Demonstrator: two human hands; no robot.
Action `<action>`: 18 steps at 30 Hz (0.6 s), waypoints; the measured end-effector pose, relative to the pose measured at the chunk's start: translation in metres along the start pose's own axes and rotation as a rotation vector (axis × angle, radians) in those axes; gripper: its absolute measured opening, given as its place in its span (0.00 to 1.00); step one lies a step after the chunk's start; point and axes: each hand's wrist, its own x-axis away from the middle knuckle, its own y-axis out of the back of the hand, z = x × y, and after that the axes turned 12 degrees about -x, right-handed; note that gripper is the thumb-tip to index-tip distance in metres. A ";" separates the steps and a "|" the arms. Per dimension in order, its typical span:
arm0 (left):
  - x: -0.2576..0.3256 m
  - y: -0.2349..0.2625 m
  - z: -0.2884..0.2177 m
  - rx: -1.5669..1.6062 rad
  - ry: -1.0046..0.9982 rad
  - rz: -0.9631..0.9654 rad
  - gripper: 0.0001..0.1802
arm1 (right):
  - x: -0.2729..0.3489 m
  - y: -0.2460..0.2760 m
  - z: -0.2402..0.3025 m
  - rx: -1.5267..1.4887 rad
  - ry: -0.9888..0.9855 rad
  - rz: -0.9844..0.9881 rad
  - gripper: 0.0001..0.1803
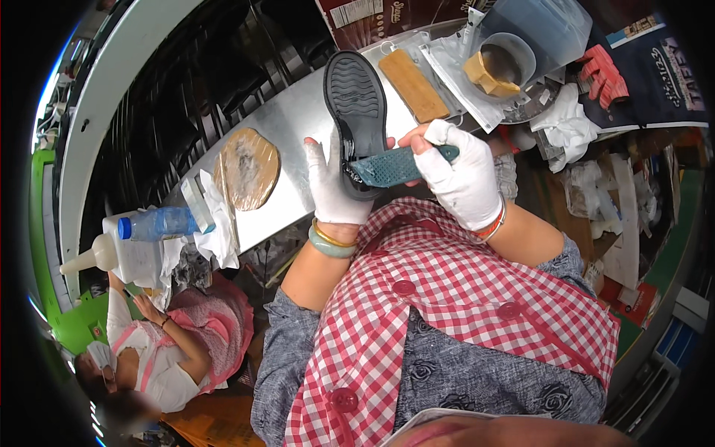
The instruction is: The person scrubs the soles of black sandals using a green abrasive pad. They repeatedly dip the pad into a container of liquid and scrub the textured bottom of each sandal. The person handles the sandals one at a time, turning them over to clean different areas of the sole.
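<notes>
A black shoe (pixel 354 93) is held sole up over the metal table, its ridged tread facing me. My left hand (pixel 333 182), in a white fingerless glove, wraps it from below; the thumb lies along the left side and fingertips show at the right edge. My right hand (pixel 463 173), gloved the same way, pinches a flat dark green tool (pixel 392 167) with a dotted surface and a hole near its handle end. The tool's left end lies across the heel part of the shoe, beside a glossy black patch. Its exact kind I cannot make out.
On the metal table (pixel 287 123) lie a plastic-wrapped tan pad (pixel 249 170) and a tan block (pixel 414 85). A tub (pixel 509 58) holds dark liquid and a yellow sponge. A water bottle (pixel 160 223) lies left, near a co-worker (pixel 175 335). Black items fill the rack (pixel 223 63) behind.
</notes>
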 end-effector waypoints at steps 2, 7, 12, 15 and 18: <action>-0.001 0.005 0.000 0.090 0.011 0.118 0.43 | 0.004 0.000 0.000 -0.020 0.005 0.018 0.08; -0.002 0.021 0.004 0.347 0.053 0.430 0.44 | 0.003 0.004 0.006 0.066 0.034 0.125 0.08; 0.004 0.009 -0.003 0.160 0.146 0.253 0.44 | -0.007 0.008 0.020 0.130 -0.057 0.291 0.11; 0.004 0.006 -0.005 -0.039 0.200 0.163 0.46 | -0.012 0.008 0.029 0.107 -0.223 0.346 0.11; 0.006 0.009 -0.009 -0.138 0.266 0.198 0.49 | -0.020 0.006 0.036 0.101 -0.330 0.430 0.13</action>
